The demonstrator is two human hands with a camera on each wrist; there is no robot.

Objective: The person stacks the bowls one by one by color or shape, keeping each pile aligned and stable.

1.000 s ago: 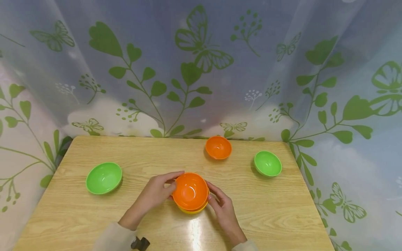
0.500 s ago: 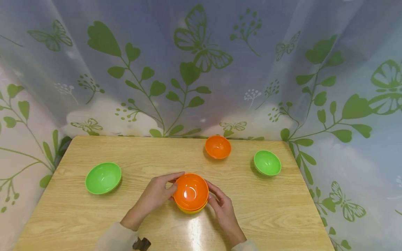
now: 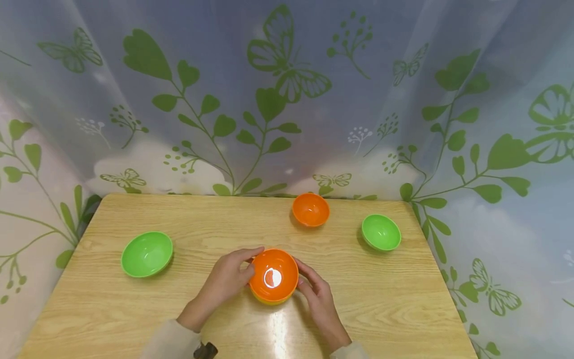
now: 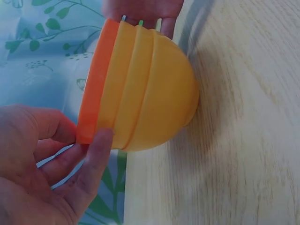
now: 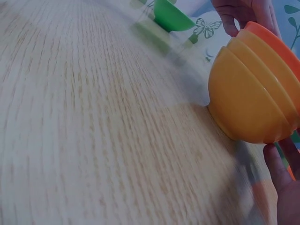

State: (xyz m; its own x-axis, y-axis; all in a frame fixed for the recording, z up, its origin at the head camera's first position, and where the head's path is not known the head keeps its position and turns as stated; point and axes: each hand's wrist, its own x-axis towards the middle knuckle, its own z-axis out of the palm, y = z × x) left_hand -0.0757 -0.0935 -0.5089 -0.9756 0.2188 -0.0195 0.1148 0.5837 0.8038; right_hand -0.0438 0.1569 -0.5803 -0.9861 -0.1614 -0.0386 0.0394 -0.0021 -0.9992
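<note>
An orange bowl (image 3: 274, 273) sits nested in a stack of yellow bowls (image 4: 168, 93) near the front middle of the table. My left hand (image 3: 230, 274) holds the orange bowl at its left rim; in the left wrist view one fingertip also lies against the uppermost yellow wall. On the opposite side my right hand (image 3: 317, 299) holds the stack, thumb and fingers spread along the curve. The right wrist view shows its fingertips under the yellow bowls' outer wall (image 5: 248, 98). From the head view, only a thin yellow edge shows below the orange rim.
A second orange bowl (image 3: 311, 210) stands at the back edge of the wooden table (image 3: 215, 219). One green bowl (image 3: 147, 254) is at the left, another green bowl (image 3: 381, 233) at the right. A curtain (image 3: 202, 164) with leaves and butterflies hangs behind.
The held orange bowl has shifted slightly right and settled more evenly into the yellow stack, with less yellow showing. My left hand moved with it; the right hand has barely moved.
</note>
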